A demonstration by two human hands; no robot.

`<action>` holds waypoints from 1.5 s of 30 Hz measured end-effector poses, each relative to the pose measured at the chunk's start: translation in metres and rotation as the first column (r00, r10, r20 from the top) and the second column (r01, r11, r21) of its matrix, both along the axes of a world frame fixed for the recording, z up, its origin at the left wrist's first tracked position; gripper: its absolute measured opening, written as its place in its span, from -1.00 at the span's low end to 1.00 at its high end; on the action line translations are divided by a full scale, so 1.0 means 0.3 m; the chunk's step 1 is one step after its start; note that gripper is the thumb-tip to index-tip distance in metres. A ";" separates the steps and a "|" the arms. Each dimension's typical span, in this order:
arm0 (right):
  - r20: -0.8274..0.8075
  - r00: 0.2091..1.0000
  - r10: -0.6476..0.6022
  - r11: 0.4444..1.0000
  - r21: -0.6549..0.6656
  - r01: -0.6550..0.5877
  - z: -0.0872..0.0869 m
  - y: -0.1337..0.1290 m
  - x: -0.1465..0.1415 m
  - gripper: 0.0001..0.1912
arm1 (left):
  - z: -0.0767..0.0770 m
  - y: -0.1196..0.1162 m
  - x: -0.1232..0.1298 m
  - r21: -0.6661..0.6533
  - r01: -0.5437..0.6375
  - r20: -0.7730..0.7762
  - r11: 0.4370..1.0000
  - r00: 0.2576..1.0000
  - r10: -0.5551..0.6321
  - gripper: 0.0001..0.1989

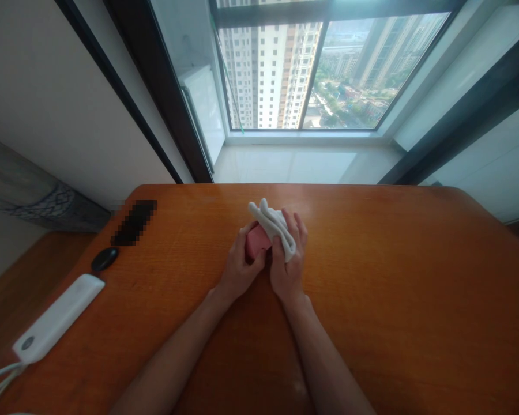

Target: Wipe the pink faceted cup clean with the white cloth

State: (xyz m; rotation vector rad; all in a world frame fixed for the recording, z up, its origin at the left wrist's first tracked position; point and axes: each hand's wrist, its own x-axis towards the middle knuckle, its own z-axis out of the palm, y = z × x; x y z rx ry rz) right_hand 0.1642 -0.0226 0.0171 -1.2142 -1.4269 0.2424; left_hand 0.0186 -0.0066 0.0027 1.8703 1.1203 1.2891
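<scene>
A small pinkish-red block point(256, 241) is held near the middle of the table by my left hand point(237, 268), its fingers and thumb wrapped round the sides. My right hand point(289, 268) grips a folded white cloth point(273, 221) between thumb and fingers. The cloth touches the upper right side of the block and partly covers it. Both hands are close together over the wooden table point(398, 276). The block's underside is hidden.
On the table's left side lie a pixelated dark object point(134, 222), a black mouse-like object point(104, 259) and a white power strip point(59, 318) with cables. Beyond the far edge is a window point(303, 75).
</scene>
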 end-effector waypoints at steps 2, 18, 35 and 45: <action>-0.101 0.989 -0.111 0.991 -0.085 0.103 -0.010 0.010 0.010 -0.47 | 0.002 -0.001 -0.001 -0.003 -0.004 -0.013 1.000 1.000 0.004 -0.42; -0.137 0.968 -0.209 0.978 -0.044 0.205 -0.004 0.006 0.027 -0.39 | -0.004 0.000 -0.006 -0.003 -0.005 -0.037 1.000 0.999 0.004 -0.42; 0.052 0.999 0.013 0.999 0.029 -0.015 0.007 -0.005 0.019 -0.38 | 0.001 0.000 0.001 -0.026 -0.002 -0.005 1.000 1.000 0.002 -0.46; 0.027 0.991 -0.127 0.992 -0.023 0.128 0.001 -0.001 0.029 -0.37 | -0.007 0.004 -0.005 -0.003 -0.011 -0.025 1.000 1.000 0.011 -0.44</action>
